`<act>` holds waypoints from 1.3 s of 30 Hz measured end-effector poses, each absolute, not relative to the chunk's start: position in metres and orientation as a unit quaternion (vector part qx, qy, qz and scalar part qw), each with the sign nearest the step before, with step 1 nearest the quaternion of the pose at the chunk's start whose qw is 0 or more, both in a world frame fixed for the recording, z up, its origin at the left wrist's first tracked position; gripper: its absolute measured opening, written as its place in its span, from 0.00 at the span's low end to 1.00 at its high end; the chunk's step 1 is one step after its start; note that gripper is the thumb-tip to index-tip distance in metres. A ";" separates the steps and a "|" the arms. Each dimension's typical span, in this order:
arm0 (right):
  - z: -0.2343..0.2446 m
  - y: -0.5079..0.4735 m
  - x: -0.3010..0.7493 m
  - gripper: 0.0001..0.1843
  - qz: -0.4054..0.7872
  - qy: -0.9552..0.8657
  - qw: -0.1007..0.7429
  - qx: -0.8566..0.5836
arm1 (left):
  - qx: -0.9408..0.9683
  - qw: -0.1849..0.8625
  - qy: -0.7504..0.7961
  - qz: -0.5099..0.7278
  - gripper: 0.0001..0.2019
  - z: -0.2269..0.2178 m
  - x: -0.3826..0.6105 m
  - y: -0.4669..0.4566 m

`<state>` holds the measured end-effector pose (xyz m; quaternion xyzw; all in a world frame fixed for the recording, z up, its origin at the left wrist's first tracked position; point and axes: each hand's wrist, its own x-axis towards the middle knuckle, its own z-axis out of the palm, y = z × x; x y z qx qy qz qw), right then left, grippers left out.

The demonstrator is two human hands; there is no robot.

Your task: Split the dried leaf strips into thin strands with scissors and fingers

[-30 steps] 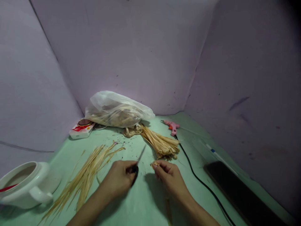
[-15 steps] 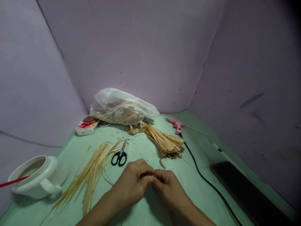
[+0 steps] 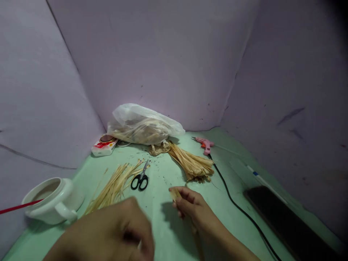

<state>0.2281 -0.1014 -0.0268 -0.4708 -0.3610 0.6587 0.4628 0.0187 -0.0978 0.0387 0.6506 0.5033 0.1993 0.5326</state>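
My right hand [image 3: 194, 204] pinches a pale, flat strip of dried plant fibre [image 3: 174, 194] between thumb and fingers. Below the wrist, the strip's tail hangs down toward the bottom edge. Closer to the camera and slightly blurred, my left hand [image 3: 116, 232] is apart from the right, its fingers curled into a pinch; what lies in them, if anything, is hidden. Behind it, partly covered, a spread of thin fibre strips [image 3: 112, 190] lies on the green tabletop [image 3: 160, 174]. Black-handled scissors [image 3: 140, 177] rest beside these strips.
A tied bundle of wider strips [image 3: 193, 163] lies before a filled plastic bag [image 3: 141, 125]. Around them are a pink glue gun [image 3: 205, 144] with its black cord [image 3: 233, 204], a dark phone-like slab [image 3: 282, 221], a white pot [image 3: 58, 201] with a red stick, and a small white box [image 3: 104, 148].
My hands have parted. The left has moved left and toward the camera, while the right stays near its place, its strip's end now visible.
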 end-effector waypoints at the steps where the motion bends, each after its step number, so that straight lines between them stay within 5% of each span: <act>1: -0.026 -0.102 0.227 0.18 0.667 -0.334 0.480 -0.461 | 0.662 0.546 0.487 0.163 0.09 0.039 0.034 -0.090; 11: -0.021 -0.105 0.218 0.22 0.710 -0.267 0.503 -0.414 | 0.583 0.573 0.493 0.297 0.12 0.000 0.095 -0.071; 17: -0.018 -0.122 0.235 0.13 0.786 -0.401 0.283 -0.376 | 0.510 0.498 0.549 0.437 0.13 0.027 0.061 -0.047; 20: -0.014 -0.129 0.253 0.12 0.774 -0.516 0.149 -0.335 | 0.511 0.539 0.544 0.389 0.13 0.031 0.051 -0.041; 23: -0.013 -0.121 0.261 0.10 0.732 -0.540 0.180 -0.374 | 0.524 0.605 0.529 0.282 0.13 0.021 0.057 -0.044; 28: -0.020 -0.097 0.248 0.15 0.646 -0.438 0.368 -0.506 | 0.537 0.609 0.534 0.235 0.11 0.000 0.084 -0.057; 39: -0.036 -0.095 0.236 0.18 0.620 -0.406 0.409 -0.532 | 0.549 0.576 0.551 0.252 0.08 -0.014 0.098 -0.067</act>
